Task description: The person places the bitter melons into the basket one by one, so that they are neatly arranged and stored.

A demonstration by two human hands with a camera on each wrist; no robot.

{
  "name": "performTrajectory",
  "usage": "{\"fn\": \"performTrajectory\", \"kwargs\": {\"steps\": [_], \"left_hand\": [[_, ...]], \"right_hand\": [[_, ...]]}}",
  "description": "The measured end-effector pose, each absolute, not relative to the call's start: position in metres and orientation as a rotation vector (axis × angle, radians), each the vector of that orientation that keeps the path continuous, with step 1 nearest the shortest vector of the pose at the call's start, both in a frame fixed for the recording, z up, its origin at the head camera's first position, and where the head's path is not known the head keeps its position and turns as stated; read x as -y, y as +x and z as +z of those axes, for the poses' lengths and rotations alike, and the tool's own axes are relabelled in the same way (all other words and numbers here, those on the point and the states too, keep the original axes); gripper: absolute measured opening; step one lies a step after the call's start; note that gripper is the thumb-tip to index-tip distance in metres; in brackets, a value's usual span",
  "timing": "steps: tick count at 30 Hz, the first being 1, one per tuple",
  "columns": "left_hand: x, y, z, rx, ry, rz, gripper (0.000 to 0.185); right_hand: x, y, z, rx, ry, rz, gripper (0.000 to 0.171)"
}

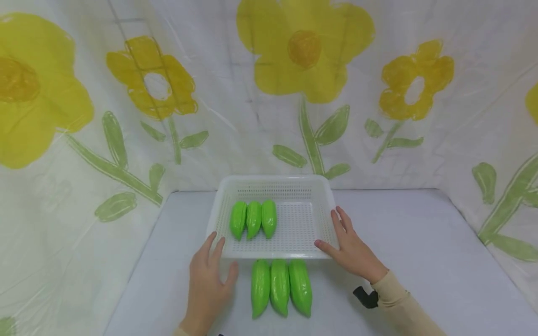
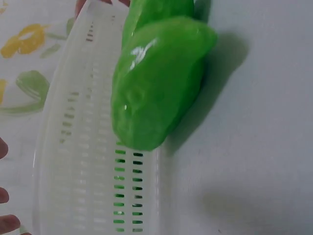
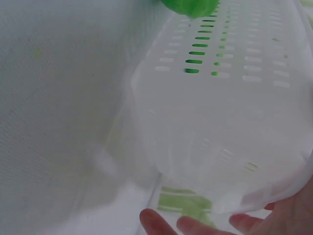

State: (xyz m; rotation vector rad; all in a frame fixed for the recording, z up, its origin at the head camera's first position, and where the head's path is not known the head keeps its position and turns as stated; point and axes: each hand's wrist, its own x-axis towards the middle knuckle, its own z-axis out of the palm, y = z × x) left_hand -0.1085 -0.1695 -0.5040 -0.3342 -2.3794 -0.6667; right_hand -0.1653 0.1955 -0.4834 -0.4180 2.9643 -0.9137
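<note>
A white perforated plastic basket [image 1: 308, 233] stands on the table, holding three glossy green tapered pieces [image 1: 254, 219], like toy vegetables, side by side in its left half. Three more such green pieces [image 1: 279, 287] lie in a row before its front side; one green piece [image 2: 156, 83] fills the middle of the left wrist view. My left hand [image 1: 208, 280] is at the basket's front left corner, fingers loosely extended; whether they touch it I cannot tell. Over the right rim lies my right hand [image 1: 353, 249], thumb at the front corner, fingers fairly straight along the side.
The pale table [image 1: 399, 224] reaches back to a white curtain [image 1: 235, 140] printed with yellow flowers. Curtain also hangs along both sides. A black wrist mount [image 1: 366, 297] sits below the right wrist.
</note>
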Motion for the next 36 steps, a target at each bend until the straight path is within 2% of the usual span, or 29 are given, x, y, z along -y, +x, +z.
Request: {"fn": "performTrajectory", "kwargs": {"steps": [6,15,25,36], "left_hand": [[0.149,-0.082,-0.502,2.361,-0.453,-0.701,0.055],[0.135,-0.079,-0.518,2.34,-0.627,-0.658,0.048],[0.13,-0.073,-0.542,2.558,-0.554,-0.558,0.066],[0.121,-0.071,-0.542,2.773,-0.516,-0.545,0.075]], "right_hand": [[-0.195,-0.165,-0.483,-2.959,-0.397,-0.928,0.103],[-0.196,-0.166,-0.484,-2.956,-0.388,-0.924,0.104],[-0.196,-0.162,-0.486,-2.933,-0.38,-0.958,0.104],[-0.196,-0.164,-0.487,-2.969,-0.394,-0.935,0.102]]}}
